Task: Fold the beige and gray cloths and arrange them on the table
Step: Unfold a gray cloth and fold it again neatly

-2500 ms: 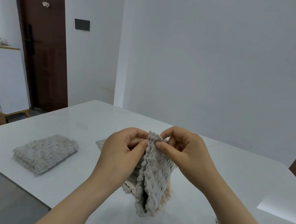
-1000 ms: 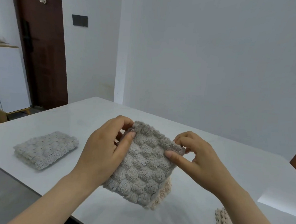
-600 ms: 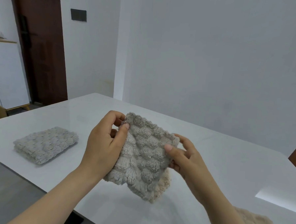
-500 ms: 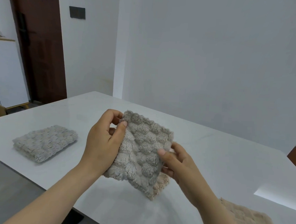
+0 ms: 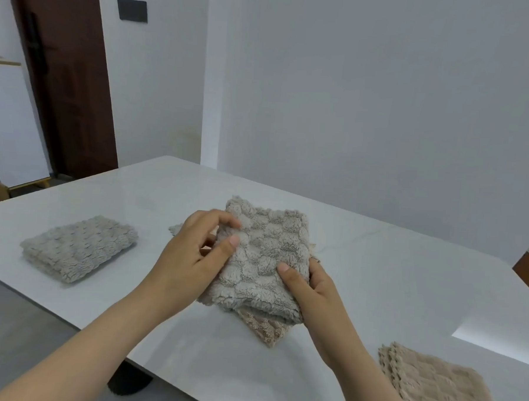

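I am holding a folded gray bubble-textured plush cloth [image 5: 263,255] between both hands, just above the white glossy desk [image 5: 406,278]. My left hand [image 5: 189,257] is pinching its left edge, thumb on top and fingers [image 5: 225,221] curled over the far corner; my right hand [image 5: 308,282] is gripping its right edge, thumb pressing on the top face and the remaining fingers hidden beneath the fabric.

Handling, as I judge it: the cloth is looking light, thick and very soft, so it is likely to be sagging wherever it is unsupported, and its layers are likely to be sliding apart if I am gripping only the top one. The fleecy pile is giving good friction, and nothing here is fragile. I am best taking hold at opposite edges, pinching through all the layers, as both hands are doing now.

Count of cloths visible:
- Gray: two for certain, namely the one between my fingers and a second folded gray plush cloth [image 5: 80,247] lying well to the left of my left hand. A scrap of gray edge [image 5: 176,228] is showing beyond my left fingers; I cannot tell what it belongs to.
- Beige: two, namely a beige textured cloth [image 5: 265,329] peeking out directly under the held cloth, and a folded beige plush cloth [image 5: 437,390] lying to the right of my right forearm, at the near desk edge.
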`<state>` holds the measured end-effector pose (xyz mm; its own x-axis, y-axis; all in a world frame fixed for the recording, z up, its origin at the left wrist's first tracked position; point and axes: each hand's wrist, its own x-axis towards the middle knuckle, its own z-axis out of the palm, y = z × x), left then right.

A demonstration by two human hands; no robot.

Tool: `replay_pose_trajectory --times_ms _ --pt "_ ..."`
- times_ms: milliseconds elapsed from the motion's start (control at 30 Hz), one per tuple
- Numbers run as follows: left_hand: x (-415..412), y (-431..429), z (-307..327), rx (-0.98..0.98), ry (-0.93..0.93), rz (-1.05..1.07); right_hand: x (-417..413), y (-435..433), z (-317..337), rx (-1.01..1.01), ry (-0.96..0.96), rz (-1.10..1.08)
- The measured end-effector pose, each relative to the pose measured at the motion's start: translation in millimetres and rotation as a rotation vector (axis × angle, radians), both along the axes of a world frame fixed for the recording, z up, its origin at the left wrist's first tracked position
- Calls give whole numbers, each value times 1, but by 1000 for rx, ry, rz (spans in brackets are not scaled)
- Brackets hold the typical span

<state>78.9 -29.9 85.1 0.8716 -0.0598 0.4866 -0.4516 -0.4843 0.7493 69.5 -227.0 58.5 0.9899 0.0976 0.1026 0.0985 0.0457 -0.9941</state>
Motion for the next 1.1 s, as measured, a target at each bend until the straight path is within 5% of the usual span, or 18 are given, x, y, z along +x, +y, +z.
replay_pose_trajectory --times_ms 233,533,1100 --pt "-1 -2 -13 155 15 -112 0 -11 0 -18 1 5" --pt "1 -27 -19 85 80 -94 1 -44 2 -270 -5 -93" --pt "32 -178 -31 239 146 -248 -11 -190 2 -645 -90 -302"
